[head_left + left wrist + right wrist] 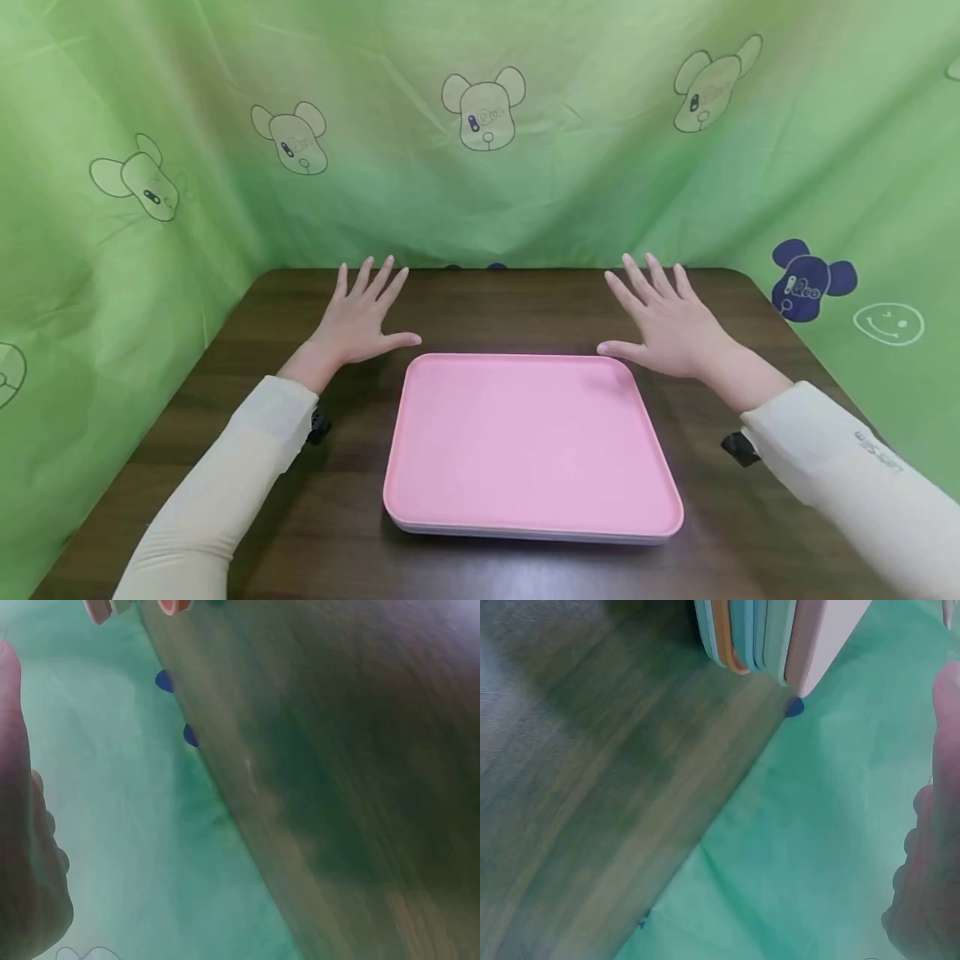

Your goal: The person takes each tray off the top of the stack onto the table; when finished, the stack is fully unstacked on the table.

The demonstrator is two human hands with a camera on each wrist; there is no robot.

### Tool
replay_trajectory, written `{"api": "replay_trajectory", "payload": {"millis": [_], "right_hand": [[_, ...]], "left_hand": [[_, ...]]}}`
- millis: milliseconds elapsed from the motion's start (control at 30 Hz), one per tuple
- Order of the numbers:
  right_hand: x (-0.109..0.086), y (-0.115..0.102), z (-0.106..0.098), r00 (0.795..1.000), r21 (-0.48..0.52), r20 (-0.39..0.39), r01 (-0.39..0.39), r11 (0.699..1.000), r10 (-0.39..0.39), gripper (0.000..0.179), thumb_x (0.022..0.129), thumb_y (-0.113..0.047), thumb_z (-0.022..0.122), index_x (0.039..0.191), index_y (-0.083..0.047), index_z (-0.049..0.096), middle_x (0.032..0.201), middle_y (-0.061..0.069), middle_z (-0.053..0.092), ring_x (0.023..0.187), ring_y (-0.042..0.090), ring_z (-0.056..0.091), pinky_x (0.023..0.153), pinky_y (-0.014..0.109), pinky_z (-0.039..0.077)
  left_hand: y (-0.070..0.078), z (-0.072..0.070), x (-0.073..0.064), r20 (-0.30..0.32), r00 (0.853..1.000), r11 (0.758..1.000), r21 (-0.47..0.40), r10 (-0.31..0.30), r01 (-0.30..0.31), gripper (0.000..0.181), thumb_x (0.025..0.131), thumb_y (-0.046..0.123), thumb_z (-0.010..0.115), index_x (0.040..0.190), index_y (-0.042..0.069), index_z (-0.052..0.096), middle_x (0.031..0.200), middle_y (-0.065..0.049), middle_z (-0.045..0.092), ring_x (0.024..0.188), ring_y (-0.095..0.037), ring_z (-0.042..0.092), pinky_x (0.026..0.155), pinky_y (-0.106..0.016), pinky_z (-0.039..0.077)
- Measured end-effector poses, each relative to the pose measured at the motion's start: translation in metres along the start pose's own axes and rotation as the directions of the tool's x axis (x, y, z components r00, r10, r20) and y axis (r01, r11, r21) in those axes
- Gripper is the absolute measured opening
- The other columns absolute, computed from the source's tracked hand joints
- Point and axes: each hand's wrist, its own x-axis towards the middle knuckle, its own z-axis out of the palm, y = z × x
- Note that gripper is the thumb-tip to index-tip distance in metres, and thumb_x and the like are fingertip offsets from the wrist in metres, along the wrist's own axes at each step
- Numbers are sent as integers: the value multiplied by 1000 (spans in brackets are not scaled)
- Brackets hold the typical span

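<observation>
Splayed and empty, a person's left hand and right hand flank the far end of a pink-topped tray stack on a wood-grain table, the right thumb perhaps touching the stack.

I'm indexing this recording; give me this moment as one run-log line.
left hand: fingers spread, empty | right hand: fingers spread, empty | pink tray: topmost of stack | stack: on wood-grain table

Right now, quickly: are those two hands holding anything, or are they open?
Left hand: open, fingers spread, holding nothing.
Right hand: open, fingers spread, holding nothing; thumb near the pink tray.
</observation>
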Motion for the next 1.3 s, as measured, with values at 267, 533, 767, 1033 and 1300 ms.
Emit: {"api": "replay_trajectory", "payload": {"millis": [267,533,767,1033,1300], "right_hand": [[-17,-2,-3,999,51,-46,24,998,-21,95,90,-61,56,156,-8,13,160,20,3,145,38,-7,111,57,-6],[-35,-1,6,994,173,-107,40,984,-22,91,91,-50,62,155,-6,17,158,23,14,143,42,11,115,51,4],[-52,-8,16,987,343,-159,23,939,34,83,90,-38,68,154,-7,26,155,20,27,138,41,29,108,57,25],[-66,-20,25,978,499,-173,-16,866,118,70,92,-31,68,150,-8,36,146,21,43,128,43,44,96,57,37],[-78,-30,40,963,692,-144,-67,719,227,58,90,-18,71,141,-3,48,128,18,58,108,20,60,79,26,52]], "left_hand": [[-5,4,-19,-14,998,974,-219,56,-58,96,89,66,51,158,17,4,162,-7,-3,146,-33,0,111,-58,-5],[-7,16,-41,15,999,813,-582,32,-18,90,94,53,57,157,23,-1,162,0,-3,147,-25,4,113,-55,9],[1,26,-61,61,998,502,-862,-36,70,83,95,29,65,157,16,12,160,-11,13,141,-37,24,108,-55,27],[18,34,-78,122,992,179,-976,-10,122,75,95,13,63,153,-1,19,156,-24,20,137,-39,33,105,-47,35],[31,43,-93,213,975,-208,-953,56,220,73,96,5,57,153,-3,13,158,-23,10,142,-39,21,105,-36,37]]}}
